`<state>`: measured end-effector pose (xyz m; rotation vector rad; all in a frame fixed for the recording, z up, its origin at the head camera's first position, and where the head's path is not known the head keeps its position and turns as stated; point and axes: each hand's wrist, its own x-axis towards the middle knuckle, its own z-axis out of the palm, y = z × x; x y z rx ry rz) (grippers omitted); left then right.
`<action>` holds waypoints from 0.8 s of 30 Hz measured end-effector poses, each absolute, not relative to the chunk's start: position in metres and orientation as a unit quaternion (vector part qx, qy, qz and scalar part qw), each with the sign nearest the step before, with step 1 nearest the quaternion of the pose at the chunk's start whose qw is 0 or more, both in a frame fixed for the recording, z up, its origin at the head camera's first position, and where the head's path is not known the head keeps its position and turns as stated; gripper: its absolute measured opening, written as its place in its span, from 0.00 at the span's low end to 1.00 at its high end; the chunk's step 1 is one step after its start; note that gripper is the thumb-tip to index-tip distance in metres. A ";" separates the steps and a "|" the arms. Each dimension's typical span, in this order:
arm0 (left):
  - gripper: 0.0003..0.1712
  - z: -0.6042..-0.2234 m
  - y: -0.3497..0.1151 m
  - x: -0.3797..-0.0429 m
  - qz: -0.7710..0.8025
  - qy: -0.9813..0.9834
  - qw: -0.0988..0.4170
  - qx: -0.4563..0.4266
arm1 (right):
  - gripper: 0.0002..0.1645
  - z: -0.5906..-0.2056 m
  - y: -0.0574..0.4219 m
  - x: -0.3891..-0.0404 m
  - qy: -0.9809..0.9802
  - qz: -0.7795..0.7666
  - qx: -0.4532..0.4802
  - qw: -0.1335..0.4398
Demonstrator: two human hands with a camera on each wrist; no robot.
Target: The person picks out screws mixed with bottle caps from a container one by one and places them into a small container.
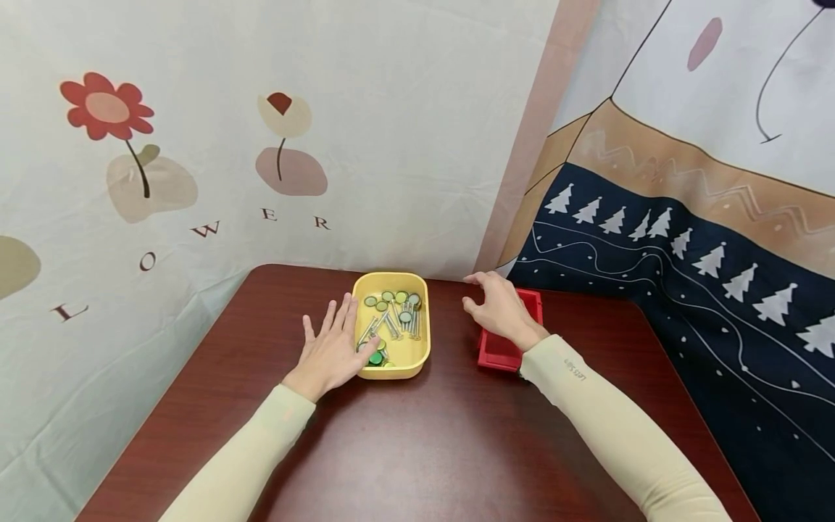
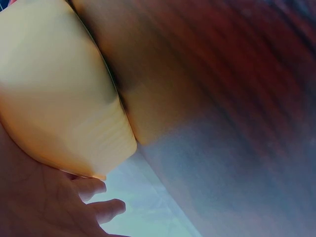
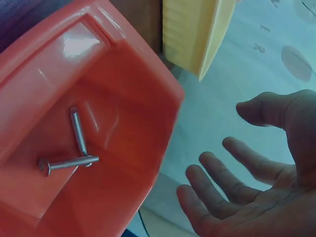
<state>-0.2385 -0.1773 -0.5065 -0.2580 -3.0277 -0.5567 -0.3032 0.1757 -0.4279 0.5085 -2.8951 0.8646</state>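
A yellow tray [image 1: 422,355] at the table's far side holds several silver bolts [image 1: 393,325] and several round green-topped pieces [image 1: 376,358]. My left hand [image 1: 330,354] lies along the tray's left side with its fingers spread, and the thumb reaches over the rim. In the left wrist view its fingers [image 2: 106,210] show beside the tray wall [image 2: 64,89]. My right hand [image 1: 499,308] hovers over a red bin [image 1: 504,354], fingers apart and holding nothing. Inside that bin, in the right wrist view, lie two bolts [image 3: 69,164], one touching the other.
Both containers stand on a dark red-brown table [image 1: 417,457], the red bin to the right of the yellow tray. Behind the table hangs a pale flower-print cloth [image 1: 404,130]. On the right is a dark blue cloth with white trees [image 1: 711,261].
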 end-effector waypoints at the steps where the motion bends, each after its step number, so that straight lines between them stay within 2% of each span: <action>1: 0.61 -0.506 -0.177 -0.238 -0.180 -0.980 0.026 -0.083 | 0.30 -0.429 0.173 -0.302 -0.945 0.275 0.171 0.043; 19: 0.61 -0.505 -0.176 -0.239 -0.175 -0.980 0.027 -0.085 | 0.36 -0.444 0.120 -0.300 -0.941 0.153 0.288 0.088; 24: 0.61 -0.505 -0.178 -0.238 -0.173 -0.981 0.025 -0.085 | 0.36 -0.444 0.103 -0.301 -0.935 0.140 0.316 0.080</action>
